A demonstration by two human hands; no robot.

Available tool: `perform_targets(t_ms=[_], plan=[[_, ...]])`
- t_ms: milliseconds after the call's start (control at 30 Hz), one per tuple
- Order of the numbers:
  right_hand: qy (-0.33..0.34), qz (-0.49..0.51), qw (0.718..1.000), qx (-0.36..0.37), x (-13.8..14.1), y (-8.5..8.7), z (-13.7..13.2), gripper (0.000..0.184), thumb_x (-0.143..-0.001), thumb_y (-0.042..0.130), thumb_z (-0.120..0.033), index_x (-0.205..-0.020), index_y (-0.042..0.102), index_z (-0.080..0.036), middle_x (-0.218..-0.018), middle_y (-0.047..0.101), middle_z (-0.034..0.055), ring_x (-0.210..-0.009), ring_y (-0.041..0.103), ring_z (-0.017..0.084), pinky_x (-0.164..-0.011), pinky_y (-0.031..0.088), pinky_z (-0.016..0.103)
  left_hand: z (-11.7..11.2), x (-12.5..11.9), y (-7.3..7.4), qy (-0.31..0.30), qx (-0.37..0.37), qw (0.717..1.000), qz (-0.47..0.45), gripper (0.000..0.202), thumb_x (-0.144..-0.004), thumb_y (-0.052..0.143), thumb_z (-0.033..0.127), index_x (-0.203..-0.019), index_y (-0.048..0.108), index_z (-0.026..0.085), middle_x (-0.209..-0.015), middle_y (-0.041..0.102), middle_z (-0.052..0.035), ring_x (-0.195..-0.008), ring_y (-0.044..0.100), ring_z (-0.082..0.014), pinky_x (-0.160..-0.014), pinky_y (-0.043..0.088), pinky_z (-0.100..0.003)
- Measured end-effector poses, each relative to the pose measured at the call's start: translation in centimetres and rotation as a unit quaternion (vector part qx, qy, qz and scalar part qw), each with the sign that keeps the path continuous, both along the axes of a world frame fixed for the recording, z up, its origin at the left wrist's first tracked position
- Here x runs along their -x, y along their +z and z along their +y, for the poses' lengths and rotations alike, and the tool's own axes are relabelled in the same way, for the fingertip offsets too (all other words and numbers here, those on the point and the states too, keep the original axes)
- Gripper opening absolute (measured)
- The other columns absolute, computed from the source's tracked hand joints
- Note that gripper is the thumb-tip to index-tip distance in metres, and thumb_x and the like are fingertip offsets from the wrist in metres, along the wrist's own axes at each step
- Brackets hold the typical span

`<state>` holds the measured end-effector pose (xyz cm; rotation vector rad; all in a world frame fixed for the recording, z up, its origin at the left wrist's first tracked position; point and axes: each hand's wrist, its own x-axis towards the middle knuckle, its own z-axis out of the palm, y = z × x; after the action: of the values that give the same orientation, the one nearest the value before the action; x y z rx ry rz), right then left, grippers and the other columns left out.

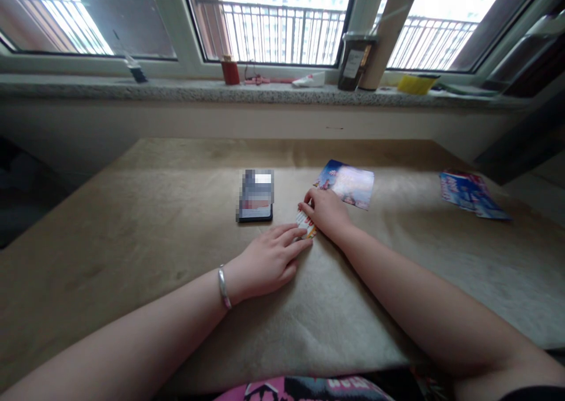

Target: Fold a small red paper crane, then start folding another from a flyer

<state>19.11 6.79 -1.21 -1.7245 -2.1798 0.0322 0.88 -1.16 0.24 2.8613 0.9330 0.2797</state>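
A small piece of printed paper, white with orange and red marks, lies on the table between my two hands. My left hand rests flat with fingers stretched out, its fingertips on the paper's near part. At the paper's far end, my right hand has its fingers bent and its thumb and forefinger closed on the edge. Part of the paper is hidden under my fingers. Just beyond my right hand lies a blue and pink printed sheet, glossy with glare.
A dark phone-like device, its screen blurred out, lies left of the paper. Several blue and red printed sheets lie overlapped at the table's right. Behind the table, the windowsill holds a red container and a dark box.
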Motion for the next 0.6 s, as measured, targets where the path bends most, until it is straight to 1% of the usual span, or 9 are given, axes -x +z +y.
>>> perform_targets(t_ms=[133, 233, 300, 367, 467, 533, 600], plan=[[0.014, 0.023, 0.999, 0.021, -0.3, 0.4, -0.8, 0.02, -0.087, 0.051, -0.032, -0.088, 0.065, -0.018, -0.09, 0.066, 0.0085, -0.085, 0.056, 0.021, -0.079, 0.039, 0.032, -0.1, -0.1, -0.4, 0.017, 0.008, 1.0, 0.001, 0.047, -0.086, 0.045, 0.024, -0.133, 0.043, 0.021, -0.144, 0.037, -0.0075, -0.135, 0.029, -0.0233, -0.111, 0.025, -0.04], [0.035, 0.016, 0.999, 0.033, -0.7, 1.0, -2.3, 0.023, -0.086, 0.052, -0.034, -0.095, 0.066, -0.018, -0.097, 0.065, 0.0094, -0.093, 0.055, 0.022, -0.084, 0.039, 0.033, -0.1, -0.1, -0.6, 0.016, 0.008, 1.0, 0.011, 0.047, -0.087, 0.044, 0.027, -0.134, 0.041, 0.02, -0.147, 0.032, -0.008, -0.137, 0.025, -0.0228, -0.113, 0.022, -0.039], [0.054, -0.007, 0.998, 0.024, -0.9, 1.4, -3.5, 0.025, -0.085, 0.052, -0.03, -0.103, 0.065, -0.018, -0.102, 0.064, 0.0097, -0.097, 0.055, 0.023, -0.085, 0.04, 0.032, 0.0, -0.2, -0.8, 0.023, 0.006, 0.999, 0.021, 0.051, -0.089, 0.043, 0.031, -0.138, 0.036, 0.017, -0.148, 0.03, -0.0087, -0.138, 0.023, -0.0213, -0.114, 0.02, -0.037], [0.064, -0.027, 0.997, 0.02, -1.2, 1.6, -4.6, 0.028, -0.087, 0.049, -0.029, -0.107, 0.064, -0.017, -0.104, 0.063, 0.01, -0.096, 0.056, 0.022, -0.084, 0.041, 0.032, -0.1, -0.3, -0.9, 0.032, 0.005, 0.999, 0.036, 0.056, -0.091, 0.04, 0.035, -0.141, 0.029, 0.014, -0.149, 0.027, -0.009, -0.139, 0.021, -0.02, -0.114, 0.019, -0.035], [0.07, -0.034, 0.997, 0.011, -1.6, 1.5, -5.4, 0.029, -0.086, 0.05, -0.03, -0.109, 0.063, -0.018, -0.107, 0.063, 0.009, -0.099, 0.056, 0.023, -0.084, 0.042, 0.032, -0.4, -0.6, -0.7, 0.049, -0.005, 0.997, 0.067, 0.059, -0.093, 0.035, 0.04, -0.144, 0.024, 0.013, -0.15, 0.023, -0.01, -0.139, 0.02, -0.0213, -0.114, 0.018, -0.036], [0.074, -0.017, 0.997, -0.001, -1.9, 1.3, -5.3, 0.027, -0.086, 0.051, -0.032, -0.106, 0.064, -0.019, -0.105, 0.064, 0.0081, -0.098, 0.055, 0.022, -0.085, 0.041, 0.032, -0.7, -0.9, -0.4, 0.08, -0.017, 0.993, 0.084, 0.062, -0.092, 0.036, 0.044, -0.143, 0.025, 0.012, -0.15, 0.022, -0.0122, -0.139, 0.021, -0.024, -0.113, 0.019, -0.039], [0.075, 0.004, 0.997, -0.014, -2.0, 1.0, -5.0, 0.025, -0.086, 0.051, -0.034, -0.101, 0.066, -0.02, -0.101, 0.065, 0.0071, -0.096, 0.055, 0.021, -0.086, 0.041, 0.032, -1.0, -1.2, 0.0, 0.127, -0.023, 0.986, 0.108, 0.067, -0.09, 0.036, 0.049, -0.141, 0.029, 0.007, -0.148, 0.026, -0.0157, -0.138, 0.023, -0.0268, -0.112, 0.022, -0.041]])
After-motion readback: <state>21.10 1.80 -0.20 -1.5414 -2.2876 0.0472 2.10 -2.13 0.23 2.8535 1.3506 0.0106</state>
